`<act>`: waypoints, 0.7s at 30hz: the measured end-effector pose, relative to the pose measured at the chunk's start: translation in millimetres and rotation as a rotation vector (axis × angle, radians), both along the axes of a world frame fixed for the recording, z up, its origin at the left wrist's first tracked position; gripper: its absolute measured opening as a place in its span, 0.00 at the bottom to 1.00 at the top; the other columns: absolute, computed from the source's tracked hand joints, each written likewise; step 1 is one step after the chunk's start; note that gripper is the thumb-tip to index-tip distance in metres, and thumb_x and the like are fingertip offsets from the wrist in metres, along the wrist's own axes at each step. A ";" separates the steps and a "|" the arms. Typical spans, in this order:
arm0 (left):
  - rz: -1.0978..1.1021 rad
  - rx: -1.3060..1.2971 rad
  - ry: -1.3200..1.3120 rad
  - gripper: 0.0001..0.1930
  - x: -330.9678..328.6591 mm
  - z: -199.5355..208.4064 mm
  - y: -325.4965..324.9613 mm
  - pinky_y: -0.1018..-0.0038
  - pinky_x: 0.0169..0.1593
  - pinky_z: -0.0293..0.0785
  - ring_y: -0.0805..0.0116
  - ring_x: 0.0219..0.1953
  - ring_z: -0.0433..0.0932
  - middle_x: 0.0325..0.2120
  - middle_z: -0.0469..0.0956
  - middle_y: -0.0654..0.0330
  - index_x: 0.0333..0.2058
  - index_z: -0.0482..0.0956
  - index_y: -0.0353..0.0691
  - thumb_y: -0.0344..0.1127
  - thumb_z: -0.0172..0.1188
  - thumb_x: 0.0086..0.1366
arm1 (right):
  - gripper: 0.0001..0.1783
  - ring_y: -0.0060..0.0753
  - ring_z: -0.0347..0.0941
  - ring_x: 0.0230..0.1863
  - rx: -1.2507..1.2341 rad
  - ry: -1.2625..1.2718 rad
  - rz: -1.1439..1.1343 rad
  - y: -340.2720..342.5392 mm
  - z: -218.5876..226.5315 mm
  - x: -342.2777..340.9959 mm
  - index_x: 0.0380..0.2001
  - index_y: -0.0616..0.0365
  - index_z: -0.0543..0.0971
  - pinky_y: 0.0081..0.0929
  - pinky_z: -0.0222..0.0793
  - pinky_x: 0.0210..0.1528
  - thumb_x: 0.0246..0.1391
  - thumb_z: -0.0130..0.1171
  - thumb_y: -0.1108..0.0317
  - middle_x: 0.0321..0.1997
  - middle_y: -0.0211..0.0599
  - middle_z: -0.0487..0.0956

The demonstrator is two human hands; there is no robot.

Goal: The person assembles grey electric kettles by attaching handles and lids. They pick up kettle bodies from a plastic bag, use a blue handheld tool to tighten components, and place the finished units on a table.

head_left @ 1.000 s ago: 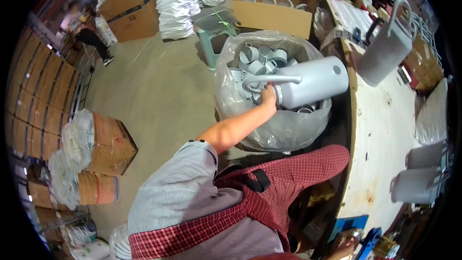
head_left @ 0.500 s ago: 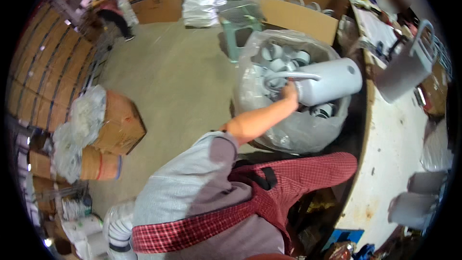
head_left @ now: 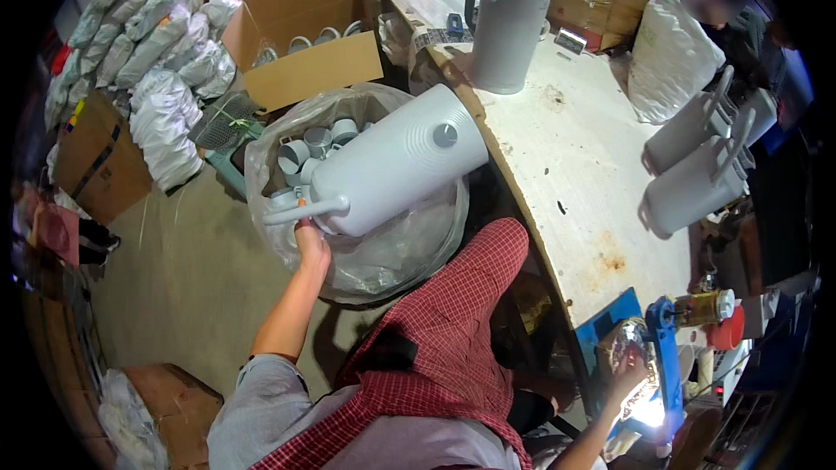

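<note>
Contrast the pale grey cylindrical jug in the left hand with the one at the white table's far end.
Pose: the held pale grey jug is tipped over, top end toward lower left; the far-end jug stands upright.
Support: the left hand grips the held jug; the far-end jug rests on the white table.
Shared: pale grey colour, cylindrical body.

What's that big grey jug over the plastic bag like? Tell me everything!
The jug is pale grey, matte and long, perhaps plastic, with a curved handle. Fine rings circle a round spot on its side. It slants over the plastic bag, handle end lower left, in the left hand's grip. Any bag contact is unclear.
</note>
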State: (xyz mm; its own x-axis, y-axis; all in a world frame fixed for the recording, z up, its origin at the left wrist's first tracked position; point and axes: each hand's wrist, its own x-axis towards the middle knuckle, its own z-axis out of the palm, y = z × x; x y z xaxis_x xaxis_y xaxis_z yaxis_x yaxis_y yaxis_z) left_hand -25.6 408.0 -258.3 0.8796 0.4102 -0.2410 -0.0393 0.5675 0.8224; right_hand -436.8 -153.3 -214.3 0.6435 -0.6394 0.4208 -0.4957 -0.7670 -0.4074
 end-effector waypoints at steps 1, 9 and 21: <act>-0.012 0.011 -0.039 0.25 -3.6 11.5 -1.6 0.64 0.57 0.67 0.63 0.54 0.71 0.53 0.72 0.58 0.55 0.68 0.37 0.51 0.51 0.68 | 0.12 0.43 0.75 0.33 0.016 0.019 -0.009 -3.9 -4.2 -2.4 0.40 0.63 0.79 0.34 0.70 0.34 0.51 0.56 0.78 0.35 0.45 0.78; -0.073 0.198 -0.203 0.21 -12.4 92.7 -27.5 0.71 0.51 0.71 0.65 0.44 0.76 0.42 0.78 0.55 0.47 0.75 0.33 0.47 0.52 0.67 | 0.06 0.43 0.75 0.31 0.049 0.049 -0.068 15.4 -2.1 0.6 0.34 0.63 0.80 0.35 0.69 0.34 0.51 0.58 0.75 0.31 0.46 0.78; -0.321 0.227 -0.121 0.27 -32.3 104.2 -101.8 0.57 0.53 0.71 0.56 0.51 0.73 0.51 0.72 0.53 0.53 0.70 0.39 0.56 0.42 0.67 | 0.10 0.37 0.80 0.34 0.014 -0.230 0.016 85.2 120.5 22.4 0.34 0.59 0.82 0.27 0.75 0.34 0.45 0.64 0.80 0.34 0.41 0.82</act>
State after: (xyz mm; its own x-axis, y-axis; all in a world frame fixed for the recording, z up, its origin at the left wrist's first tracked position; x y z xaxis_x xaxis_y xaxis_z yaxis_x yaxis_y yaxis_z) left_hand -57.9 306.2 -154.1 0.9880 0.1407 -0.0633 0.0066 0.3713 0.9285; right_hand -414.4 -68.1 -93.8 0.5419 -0.6368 0.5485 -0.3761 -0.7674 -0.5193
